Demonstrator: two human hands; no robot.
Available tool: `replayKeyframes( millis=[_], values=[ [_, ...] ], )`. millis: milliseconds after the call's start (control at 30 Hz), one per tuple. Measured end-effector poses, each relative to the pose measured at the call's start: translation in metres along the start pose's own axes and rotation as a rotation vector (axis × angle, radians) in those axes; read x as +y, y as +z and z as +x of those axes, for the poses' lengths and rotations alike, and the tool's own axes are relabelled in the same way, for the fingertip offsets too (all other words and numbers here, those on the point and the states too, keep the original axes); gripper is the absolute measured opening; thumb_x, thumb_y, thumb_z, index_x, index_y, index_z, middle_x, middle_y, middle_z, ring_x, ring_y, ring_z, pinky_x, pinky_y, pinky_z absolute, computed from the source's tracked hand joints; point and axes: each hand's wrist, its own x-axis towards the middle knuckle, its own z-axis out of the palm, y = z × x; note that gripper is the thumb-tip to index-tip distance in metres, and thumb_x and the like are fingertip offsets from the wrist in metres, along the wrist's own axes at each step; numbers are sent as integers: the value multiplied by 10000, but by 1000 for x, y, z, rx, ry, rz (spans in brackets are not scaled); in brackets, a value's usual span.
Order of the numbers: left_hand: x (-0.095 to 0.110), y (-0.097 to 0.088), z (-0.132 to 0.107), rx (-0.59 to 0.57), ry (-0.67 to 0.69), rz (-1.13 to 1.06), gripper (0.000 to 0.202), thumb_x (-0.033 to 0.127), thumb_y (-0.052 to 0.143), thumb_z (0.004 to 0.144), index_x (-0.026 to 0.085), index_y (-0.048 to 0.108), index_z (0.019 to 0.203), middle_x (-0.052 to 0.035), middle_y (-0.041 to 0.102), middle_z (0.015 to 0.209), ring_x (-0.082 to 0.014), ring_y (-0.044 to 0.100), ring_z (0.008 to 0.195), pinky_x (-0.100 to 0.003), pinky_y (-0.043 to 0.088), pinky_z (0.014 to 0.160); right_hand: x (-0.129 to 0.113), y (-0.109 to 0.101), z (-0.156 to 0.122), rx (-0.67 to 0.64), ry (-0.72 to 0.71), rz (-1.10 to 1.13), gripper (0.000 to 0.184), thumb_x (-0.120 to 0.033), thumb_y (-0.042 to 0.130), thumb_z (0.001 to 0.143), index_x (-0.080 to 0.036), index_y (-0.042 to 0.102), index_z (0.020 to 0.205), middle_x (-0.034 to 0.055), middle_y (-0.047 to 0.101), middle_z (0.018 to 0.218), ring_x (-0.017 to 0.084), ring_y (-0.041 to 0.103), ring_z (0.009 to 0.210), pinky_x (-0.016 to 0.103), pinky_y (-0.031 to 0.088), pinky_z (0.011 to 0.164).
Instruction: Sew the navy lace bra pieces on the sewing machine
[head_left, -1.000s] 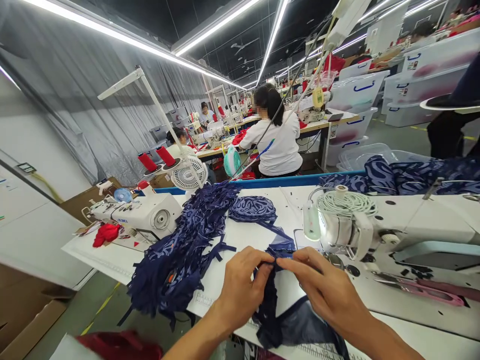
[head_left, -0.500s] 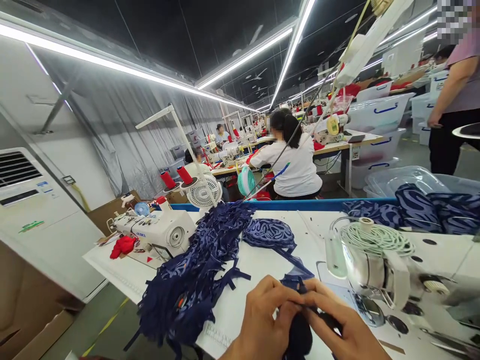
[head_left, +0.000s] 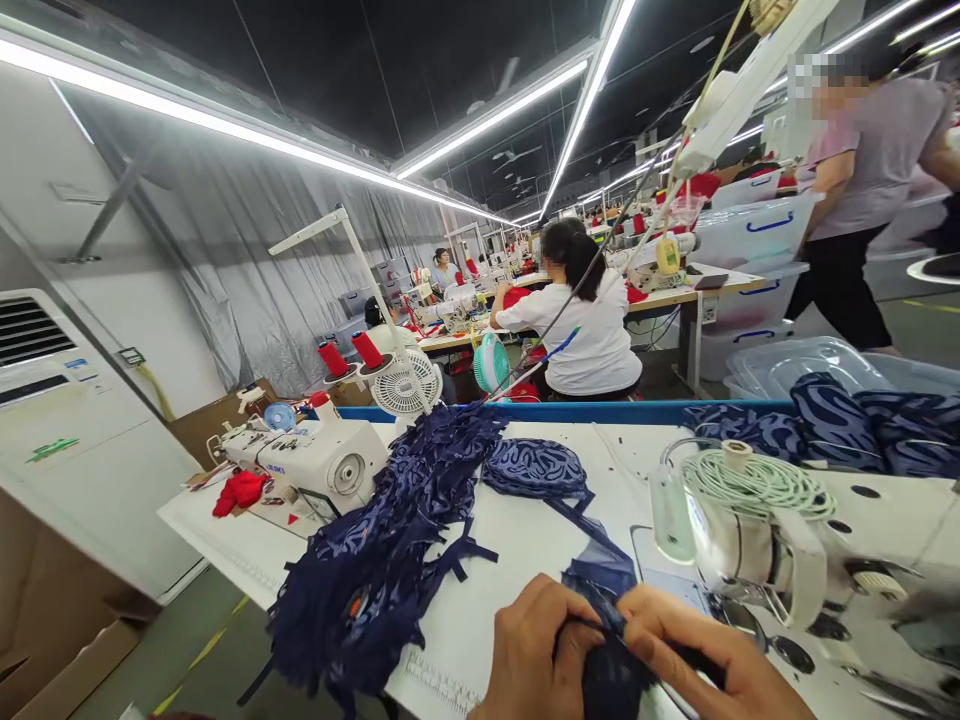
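One white cabinet unit (head_left: 82, 430) stands at far left. One red cloth (head_left: 238, 493) lies beside one white sewing machine (head_left: 311, 460). Two red thread spools (head_left: 333, 360) stand behind it. One heap of navy pieces (head_left: 367, 570), too tangled to count, spreads over the white table (head_left: 510, 565). One white fan (head_left: 406, 382) is positioned behind the heap; one oval patterned bundle (head_left: 535, 467) lies to its right. At the near edge, the left hand (head_left: 536, 645) pinches one navy garment piece (head_left: 616, 680) between thumb and fingers. The piece is located between both hands; the right hand (head_left: 697, 640) grips its other side, fingers closed. One second sewing machine (head_left: 757, 565) stands at right, with one pale green cord coil (head_left: 757, 484) on top.
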Motion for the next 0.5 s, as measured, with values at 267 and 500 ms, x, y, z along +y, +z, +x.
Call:
replayKeyframes(
  millis=[267,500],
  values=[
    [21,-11,6,-117,-37,-25,142,67,648,893,202,678,925,19,714,848,-113,646,787,-188,462,731,-5,2,-2,26,241,254,434,-597,643,824,-190,691,967,27,626,797,172,555,722,273,440,613],
    [20,-12,7,-126,-216,-27,113,93,692,858,199,653,850,35,686,811,-116,630,774,-205,453,738,-8,5,-5,79,195,202,327,-524,625,850,-210,713,865,1,594,742,145,499,675,263,381,590]
  ],
)
